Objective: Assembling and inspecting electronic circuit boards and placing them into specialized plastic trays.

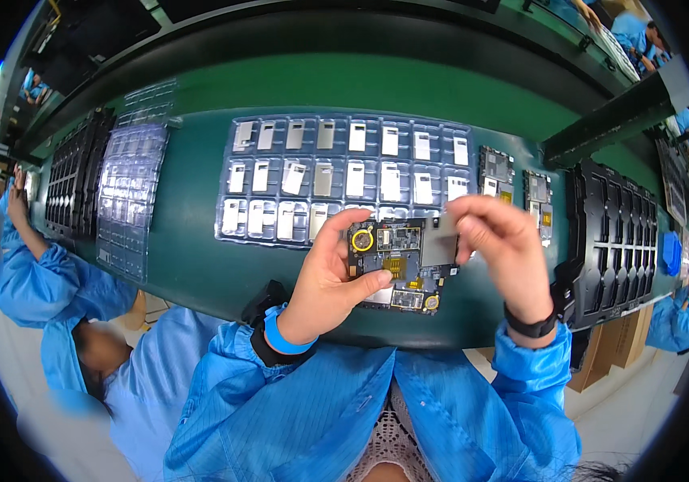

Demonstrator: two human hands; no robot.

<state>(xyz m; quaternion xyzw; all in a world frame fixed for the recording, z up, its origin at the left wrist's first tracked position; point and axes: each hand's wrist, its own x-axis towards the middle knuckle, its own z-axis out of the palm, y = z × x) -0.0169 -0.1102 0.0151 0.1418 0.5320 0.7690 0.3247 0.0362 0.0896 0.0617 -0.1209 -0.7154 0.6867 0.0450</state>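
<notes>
My left hand (pixel 330 277) is closed on the left side of a dark circuit board (pixel 396 269), thumb on its face and fingers at its back. The board has gold pads, small chips and a yellow-ringed round part at two corners. Between the thumb and fingers of my right hand (pixel 501 241) is a thin grey metal shield cover (pixel 439 241), held against the board's upper right part. Whether the cover rests on the board I cannot tell. Behind both hands lies a clear plastic tray (pixel 224 193) with rows of similar metal covers.
Right of the tray lie more circuit boards (pixel 539 193), beside a stack of black trays (pixel 613 241). Clear trays (pixel 131 185) and black trays (pixel 71 177) stand at left. A dark post (pixel 609 120) rises at back right. Co-workers in blue sit at left (pixel 71 273) and far right.
</notes>
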